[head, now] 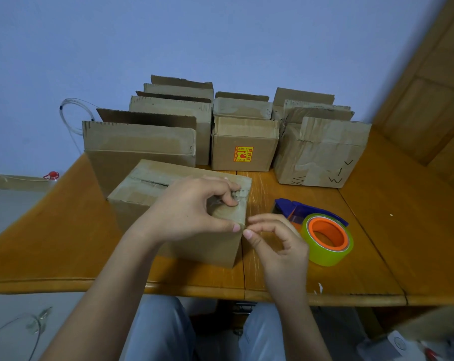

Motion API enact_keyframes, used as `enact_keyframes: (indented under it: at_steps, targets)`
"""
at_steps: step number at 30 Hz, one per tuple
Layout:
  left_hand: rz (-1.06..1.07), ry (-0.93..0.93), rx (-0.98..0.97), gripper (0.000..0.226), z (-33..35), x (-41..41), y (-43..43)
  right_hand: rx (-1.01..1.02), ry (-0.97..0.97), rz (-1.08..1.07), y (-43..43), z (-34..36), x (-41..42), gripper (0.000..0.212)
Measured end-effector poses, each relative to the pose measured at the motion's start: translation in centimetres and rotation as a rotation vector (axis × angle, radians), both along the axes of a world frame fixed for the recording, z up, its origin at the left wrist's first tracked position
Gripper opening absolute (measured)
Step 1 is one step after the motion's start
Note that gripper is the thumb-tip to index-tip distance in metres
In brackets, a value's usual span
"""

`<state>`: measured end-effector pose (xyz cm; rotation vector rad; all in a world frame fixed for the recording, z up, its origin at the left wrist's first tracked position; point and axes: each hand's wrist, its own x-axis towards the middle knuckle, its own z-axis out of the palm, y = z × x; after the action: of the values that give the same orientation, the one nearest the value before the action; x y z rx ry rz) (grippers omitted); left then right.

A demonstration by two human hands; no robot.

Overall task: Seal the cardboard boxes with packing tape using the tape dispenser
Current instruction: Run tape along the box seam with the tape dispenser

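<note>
A closed cardboard box (152, 188) lies on the wooden table (377, 230) in front of me, with clear tape along its top seam. My left hand (194, 209) rests on the box's right end, fingertips and thumb pressing the tape over the corner. My right hand (278, 243) hovers just right of that corner, fingers curled, thumb tip near the tape end; whether it pinches the tape I cannot tell. The blue tape dispenser (306, 208) with its yellow-green roll and orange core (327, 239) lies on the table right of my right hand, untouched.
Several cardboard boxes stand along the back of the table: open-flapped ones at left (139, 142), one with a yellow-red sticker (244, 149) in the middle, a marked one (322, 152) at right. A wooden panel (429, 100) rises at right. A red-capped bottle (51, 176) sits off the table's left.
</note>
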<state>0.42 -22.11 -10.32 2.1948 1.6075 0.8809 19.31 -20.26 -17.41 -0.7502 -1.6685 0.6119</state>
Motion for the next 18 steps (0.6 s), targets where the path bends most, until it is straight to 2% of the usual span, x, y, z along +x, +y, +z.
enact_keyframes:
  at_steps: [10, 14, 18]
  targets:
    - [0.002, -0.012, 0.013, 0.054, -0.2, 0.0, 0.1, 0.21, 0.082, -0.293, -2.0, -2.3, -3.2, 0.011]
    - [-0.005, -0.017, 0.01, 0.054, -0.1, 0.0, 0.2, 0.308, -0.029, -0.389, -2.6, -2.9, -3.7, 0.012]
    - [-0.003, -0.02, -0.005, 0.057, 0.0, 0.1, 0.4, 0.313, -0.184, -0.386, -3.7, -4.0, -4.2, 0.031]
